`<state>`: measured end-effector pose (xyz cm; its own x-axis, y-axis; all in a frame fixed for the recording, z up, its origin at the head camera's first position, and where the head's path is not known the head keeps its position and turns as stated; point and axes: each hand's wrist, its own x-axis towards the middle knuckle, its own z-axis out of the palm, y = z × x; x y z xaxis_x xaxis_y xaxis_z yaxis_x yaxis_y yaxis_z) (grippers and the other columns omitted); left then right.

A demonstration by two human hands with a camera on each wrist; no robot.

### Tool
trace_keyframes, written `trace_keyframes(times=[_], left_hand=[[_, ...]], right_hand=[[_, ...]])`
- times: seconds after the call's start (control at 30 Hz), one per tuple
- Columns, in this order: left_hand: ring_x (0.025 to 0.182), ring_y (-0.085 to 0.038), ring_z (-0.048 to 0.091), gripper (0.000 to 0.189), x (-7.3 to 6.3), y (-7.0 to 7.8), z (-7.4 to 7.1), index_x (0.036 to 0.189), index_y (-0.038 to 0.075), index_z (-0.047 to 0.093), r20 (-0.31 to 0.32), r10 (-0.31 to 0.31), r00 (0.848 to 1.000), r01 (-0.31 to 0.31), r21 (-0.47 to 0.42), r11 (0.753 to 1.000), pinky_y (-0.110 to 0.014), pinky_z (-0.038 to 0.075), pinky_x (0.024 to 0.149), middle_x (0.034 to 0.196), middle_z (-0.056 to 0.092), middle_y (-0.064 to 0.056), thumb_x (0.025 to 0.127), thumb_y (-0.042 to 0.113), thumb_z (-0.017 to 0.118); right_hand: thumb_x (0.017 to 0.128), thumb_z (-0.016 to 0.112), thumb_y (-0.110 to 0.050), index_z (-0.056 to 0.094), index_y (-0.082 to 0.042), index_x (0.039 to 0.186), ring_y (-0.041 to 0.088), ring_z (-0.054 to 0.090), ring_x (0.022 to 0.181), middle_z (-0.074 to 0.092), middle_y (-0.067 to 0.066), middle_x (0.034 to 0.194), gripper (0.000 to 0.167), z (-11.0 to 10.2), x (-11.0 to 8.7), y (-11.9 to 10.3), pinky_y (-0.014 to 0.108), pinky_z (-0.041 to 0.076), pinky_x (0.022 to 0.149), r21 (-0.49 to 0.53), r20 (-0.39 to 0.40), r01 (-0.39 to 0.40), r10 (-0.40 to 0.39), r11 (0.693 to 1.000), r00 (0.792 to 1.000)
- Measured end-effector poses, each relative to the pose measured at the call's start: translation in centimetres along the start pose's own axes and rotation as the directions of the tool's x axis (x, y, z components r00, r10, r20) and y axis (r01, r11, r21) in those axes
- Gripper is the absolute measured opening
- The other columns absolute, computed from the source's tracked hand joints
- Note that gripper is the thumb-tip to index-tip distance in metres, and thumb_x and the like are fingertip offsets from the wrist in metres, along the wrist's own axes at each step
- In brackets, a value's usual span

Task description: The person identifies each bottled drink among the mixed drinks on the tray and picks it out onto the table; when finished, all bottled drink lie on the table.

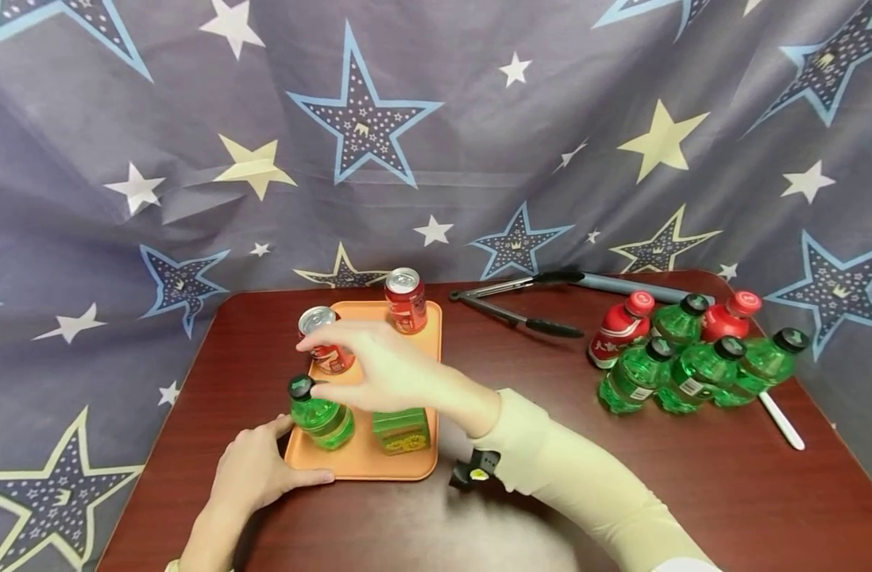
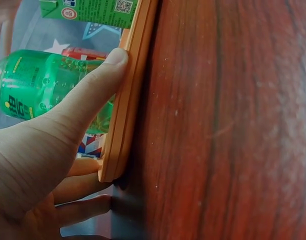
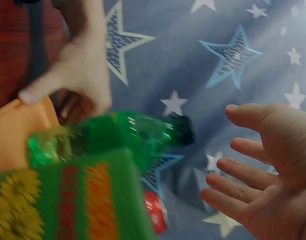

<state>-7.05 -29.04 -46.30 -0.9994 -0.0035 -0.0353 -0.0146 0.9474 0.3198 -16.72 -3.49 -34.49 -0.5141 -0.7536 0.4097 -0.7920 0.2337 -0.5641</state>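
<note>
In the head view an orange tray (image 1: 364, 469) carries a green bottle (image 1: 323, 417) with a black cap at its front left. Beside the bottle is a green drink carton (image 1: 402, 431). Two red cans stand farther back: one can (image 1: 409, 306) at the far right corner, the other can (image 1: 329, 349) at the left edge. My left hand (image 1: 253, 463) holds the tray's front left corner, its thumb (image 2: 88, 92) lying along the rim. Above the tray hovers my right hand (image 1: 379, 365), fingers spread and holding nothing, close to the bottle's cap; it partly covers the left can and carton.
Black-handled metal tongs (image 1: 515, 306) lie behind the tray to the right. Several green bottles (image 1: 693, 377) and two red bottles (image 1: 618, 330) stand grouped at the right. A white handle (image 1: 782, 421) pokes out beside them. A star-patterned cloth (image 1: 479, 159) hangs behind the table.
</note>
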Motion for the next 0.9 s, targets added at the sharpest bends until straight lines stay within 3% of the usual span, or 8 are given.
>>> trace_keyframes(times=[0.2, 0.43, 0.63, 0.9], left_hand=[[0.093, -0.045, 0.075, 0.118, 0.4, 0.4, 0.1, 0.134, 0.011, 0.072, 0.008, 0.023, 1.0, -0.023, -0.006, 1.0, -0.061, 0.057, 0.074, 0.113, 0.079, -0.023, 0.047, 0.088, 0.087], [0.094, -0.048, 0.074, 0.121, -0.2, 0.3, -0.3, 0.136, 0.007, 0.07, 0.022, -0.003, 1.0, 0.003, 0.011, 1.0, -0.063, 0.057, 0.073, 0.117, 0.077, -0.026, 0.047, 0.086, 0.089], [0.092, -0.048, 0.074, 0.121, -0.4, 0.3, -0.3, 0.136, 0.006, 0.07, 0.023, -0.003, 1.0, 0.003, -0.004, 1.0, -0.061, 0.057, 0.071, 0.116, 0.077, -0.027, 0.047, 0.086, 0.089], [0.092, -0.047, 0.074, 0.121, -0.2, 0.0, -0.4, 0.137, 0.007, 0.07, 0.023, -0.014, 1.0, 0.014, -0.001, 1.0, -0.061, 0.057, 0.072, 0.115, 0.077, -0.026, 0.047, 0.085, 0.089]], right_hand=[[0.095, 0.082, -0.031, 0.064, -0.015, 0.144, 0.013, 0.066, 0.129, 0.068, 0.001, 0.145, 0.054, 1.8, 0.1, 0.2, 0.021, 0.048, 0.11, -0.016, 0.079, -0.029, 0.03, 0.999, 0.996], [0.099, 0.076, -0.037, 0.06, -0.016, 0.148, 0.01, 0.058, 0.142, 0.064, -0.001, 0.15, 0.056, 3.9, 0.7, 0.3, 0.019, 0.041, 0.119, -0.084, 0.13, -0.028, 0.039, 0.996, 0.991], [0.098, 0.077, -0.034, 0.061, -0.016, 0.146, 0.011, 0.064, 0.134, 0.067, 0.0, 0.147, 0.055, 4.9, 1.0, 0.5, 0.021, 0.046, 0.115, -0.09, 0.135, -0.056, 0.068, 0.994, 0.989], [0.096, 0.079, -0.034, 0.064, -0.015, 0.141, 0.004, 0.069, 0.113, 0.074, -0.004, 0.133, 0.052, 5.6, 1.9, 0.9, 0.013, 0.049, 0.102, -0.108, 0.161, -0.063, 0.08, 0.992, 0.984]])
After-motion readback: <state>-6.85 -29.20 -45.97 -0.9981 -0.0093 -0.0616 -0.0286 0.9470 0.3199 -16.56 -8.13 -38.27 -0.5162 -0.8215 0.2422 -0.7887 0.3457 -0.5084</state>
